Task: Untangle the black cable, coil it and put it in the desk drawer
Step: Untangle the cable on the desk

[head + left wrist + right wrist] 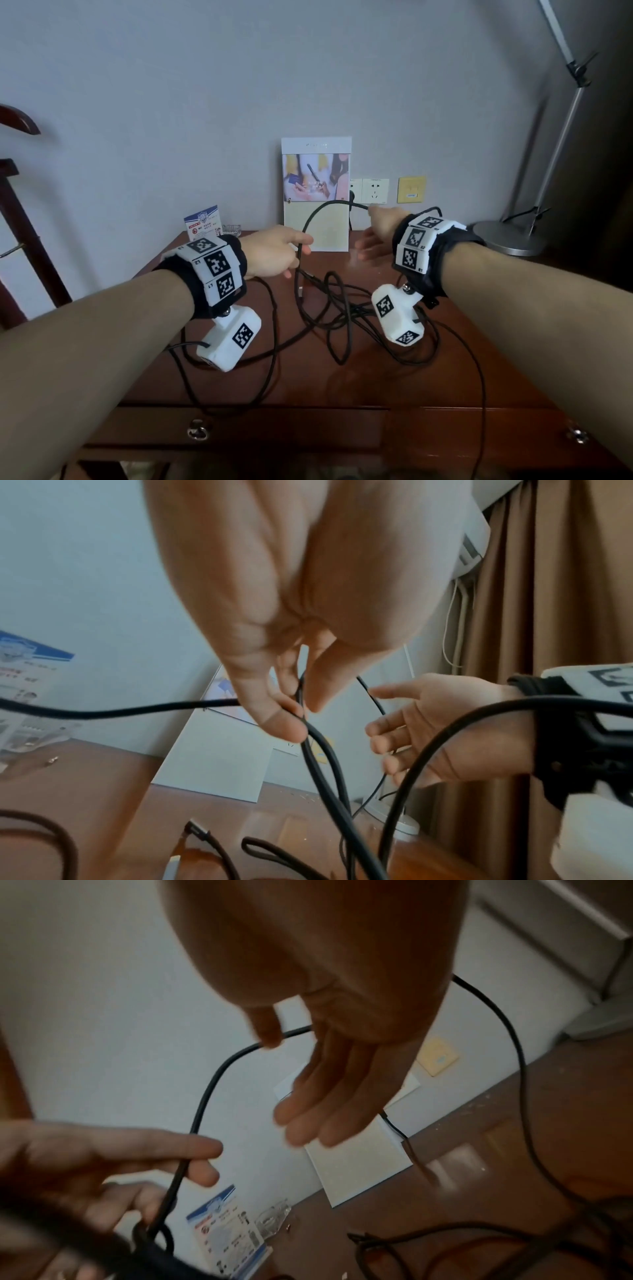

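Note:
The black cable lies in a tangled heap on the brown desk, and one strand rises in an arch between my hands. My left hand pinches that strand between thumb and fingers just above the heap. My right hand is raised at the arch's far end with straight fingers. The cable runs across the crook of its thumb and is not gripped. The desk drawer below the front edge is closed, with a ring handle.
A booklet leans on the wall behind the hands, beside wall sockets. A blue card stand and a glass dish sit back left. A lamp base stands back right. A dark wooden frame stands at the left.

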